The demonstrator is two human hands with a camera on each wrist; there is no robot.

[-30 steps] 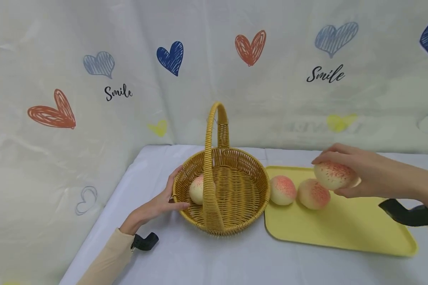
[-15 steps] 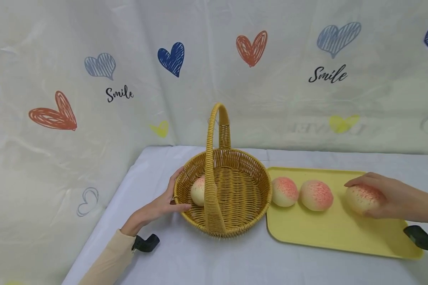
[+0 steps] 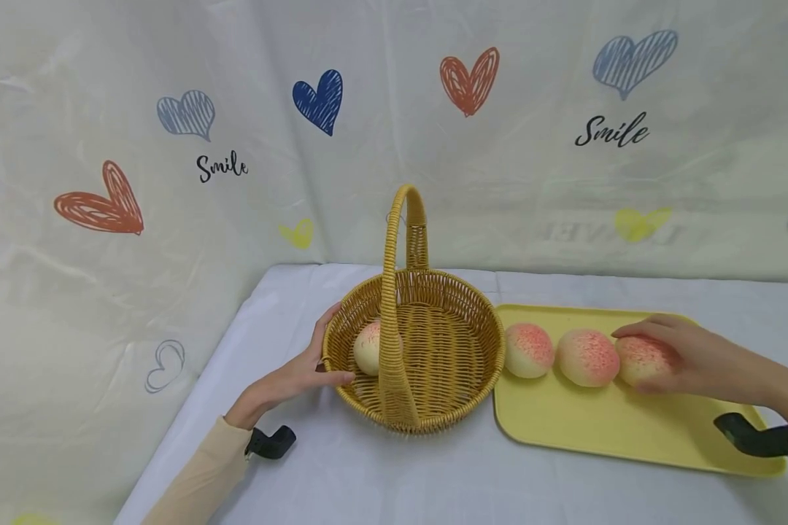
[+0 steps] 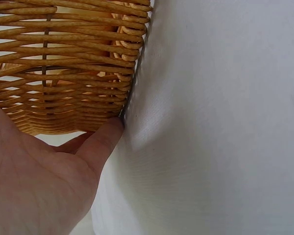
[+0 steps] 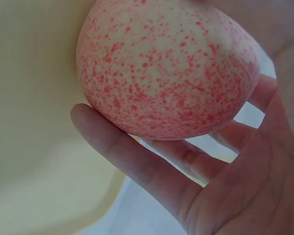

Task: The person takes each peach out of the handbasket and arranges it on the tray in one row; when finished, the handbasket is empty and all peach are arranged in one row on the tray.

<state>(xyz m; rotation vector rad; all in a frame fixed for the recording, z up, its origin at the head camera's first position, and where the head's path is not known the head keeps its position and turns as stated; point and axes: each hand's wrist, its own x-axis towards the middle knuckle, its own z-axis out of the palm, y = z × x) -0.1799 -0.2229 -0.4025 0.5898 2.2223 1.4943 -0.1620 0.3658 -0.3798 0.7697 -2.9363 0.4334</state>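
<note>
My left hand grips the left side of a round wicker basket, its thumb over the rim. In the left wrist view the fingers lie against the weave. One pink-speckled peach sits inside, partly behind the handle. On the yellow tray, my right hand holds a peach at the right end of a row, beside a middle peach and a left one. Fingers curve round the held peach in the right wrist view.
A white cloth covers the table. Behind it hangs a pale curtain printed with hearts and "Smile". The tray's left edge lies close against the basket's right side. A black wrist mount is on the left arm, another on the right.
The right hand lowered its peach from above the tray, first toward the right, then moved it left beside the middle peach. The left hand keeps its grip on the basket.
</note>
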